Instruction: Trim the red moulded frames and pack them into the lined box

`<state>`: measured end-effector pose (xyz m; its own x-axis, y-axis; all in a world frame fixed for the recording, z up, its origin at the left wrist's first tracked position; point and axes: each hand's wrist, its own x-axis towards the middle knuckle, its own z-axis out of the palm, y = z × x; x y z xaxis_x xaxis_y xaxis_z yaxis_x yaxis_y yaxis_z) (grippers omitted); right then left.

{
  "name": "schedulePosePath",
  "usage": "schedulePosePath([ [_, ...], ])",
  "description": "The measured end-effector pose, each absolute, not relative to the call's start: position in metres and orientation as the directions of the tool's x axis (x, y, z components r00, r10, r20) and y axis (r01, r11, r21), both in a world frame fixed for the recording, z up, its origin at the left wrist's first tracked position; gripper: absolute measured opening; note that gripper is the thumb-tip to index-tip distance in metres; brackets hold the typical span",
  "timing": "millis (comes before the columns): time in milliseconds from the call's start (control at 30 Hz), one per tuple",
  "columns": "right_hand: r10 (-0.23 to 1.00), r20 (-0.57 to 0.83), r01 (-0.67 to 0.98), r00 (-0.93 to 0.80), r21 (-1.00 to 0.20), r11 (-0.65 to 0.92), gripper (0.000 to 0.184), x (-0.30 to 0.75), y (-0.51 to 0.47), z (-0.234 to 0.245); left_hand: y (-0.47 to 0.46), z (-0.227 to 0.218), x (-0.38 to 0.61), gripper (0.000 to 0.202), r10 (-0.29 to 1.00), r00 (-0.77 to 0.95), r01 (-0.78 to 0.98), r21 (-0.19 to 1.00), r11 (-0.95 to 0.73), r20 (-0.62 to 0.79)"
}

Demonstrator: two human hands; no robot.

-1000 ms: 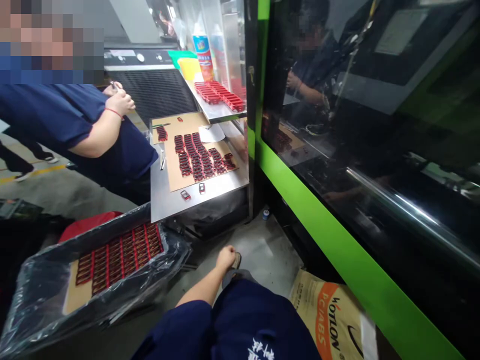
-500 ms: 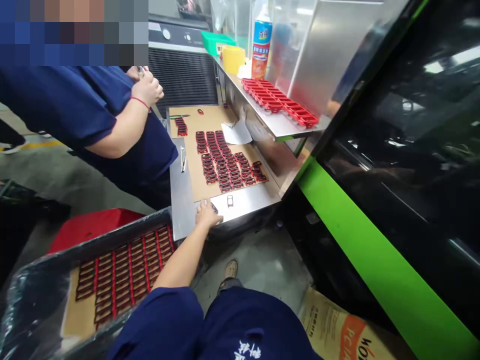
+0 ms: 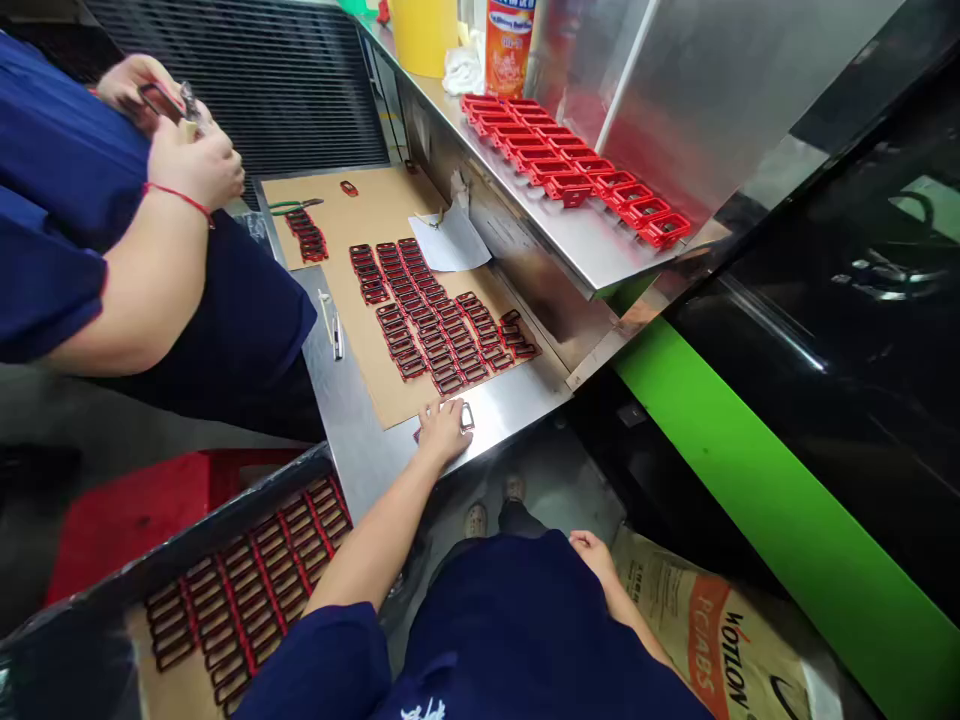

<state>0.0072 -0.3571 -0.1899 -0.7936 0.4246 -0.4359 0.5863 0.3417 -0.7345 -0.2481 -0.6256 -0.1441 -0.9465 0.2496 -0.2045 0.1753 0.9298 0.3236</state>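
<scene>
Dozens of small red-and-black frames are lying in rows on a kraft cardboard sheet in the middle of the view, and that sheet is sitting on a steel bench. The wearer's left hand is resting palm-down at about 7 o'clock, fingers spread, right beside a loose frame on the bare steel just past the sheet's edge (can't tell from this angle if it's actually gripping anything). The right hand is hanging at 5 o'clock by the shirt hem, loosely open, with nothing showing in it. A co-worker's hands are working at 10 o'clock, pinching a frame up against a dark blue shirt. Green-handled pliers are lying on the sheet's far corner. Over at 1 o'clock, brighter red frames are lining a steel shelf, a tray of more frames is sitting at 8 o'clock, and a WOTLON PC/ABS sack is leaning at 4 o'clock.
</scene>
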Motion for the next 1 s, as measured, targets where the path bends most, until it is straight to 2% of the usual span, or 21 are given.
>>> schedulePosePath([
  [67, 0.361, -0.574, 0.678, -0.735, -0.639, 0.362, 0.023, -0.014, -0.355, -0.203, -0.625, -0.147, -0.251, 0.049, 0.241, -0.946, 0.168, 0.308, 0.936, -0.217],
  [167, 0.268, -0.656, 0.698, -0.706, -0.581, 0.419, 0.009, -0.052, -0.353, -0.207, -0.623, -0.148, -0.250, 0.049, 0.213, -0.951, 0.145, 0.287, 0.947, -0.222],
  [233, 0.190, -0.659, 0.660, -0.728, -0.598, 0.454, 0.004, -0.083, -0.354, -0.202, -0.619, -0.147, -0.248, 0.053, 0.207, -0.953, 0.140, 0.283, 0.949, -0.223],
  [367, -0.010, -0.609, 0.542, -0.793, -0.713, 0.446, 0.013, -0.152, -0.360, -0.182, -0.609, -0.145, -0.247, 0.065, 0.239, -0.941, 0.155, 0.323, 0.934, -0.238],
  [467, -0.159, -0.579, 0.493, -0.799, -0.784, 0.379, 0.015, -0.199, -0.369, -0.169, -0.602, -0.147, -0.250, 0.057, 0.236, -0.941, 0.131, 0.384, 0.914, -0.241],
  [567, -0.278, -0.593, 0.516, -0.756, -0.801, 0.303, 0.016, -0.234, -0.382, -0.163, -0.594, -0.150, -0.254, 0.050, 0.168, -0.958, 0.040, 0.469, 0.882, -0.234],
  [633, -0.364, -0.614, 0.565, -0.700, -0.788, 0.245, 0.022, -0.250, -0.391, -0.159, -0.589, -0.151, -0.256, 0.049, 0.083, -0.971, -0.053, 0.539, 0.841, -0.225],
  [767, -0.576, -0.568, 0.643, -0.588, -0.760, 0.093, 0.054, -0.266, -0.399, -0.134, -0.576, -0.137, -0.247, 0.059, -0.075, -0.981, -0.183, 0.730, 0.659, -0.177],
  [900, -0.762, -0.385, 0.677, -0.520, -0.730, -0.093, 0.080, -0.266, -0.389, -0.087, -0.563, -0.101, -0.223, 0.073, -0.108, -0.988, -0.142, 0.903, 0.405, -0.107],
  [1000, -0.828, -0.255, 0.708, -0.499, -0.671, -0.220, 0.079, -0.261, -0.385, -0.052, -0.555, -0.071, -0.211, 0.082, -0.142, -0.987, -0.084, 0.996, 0.009, -0.082],
])
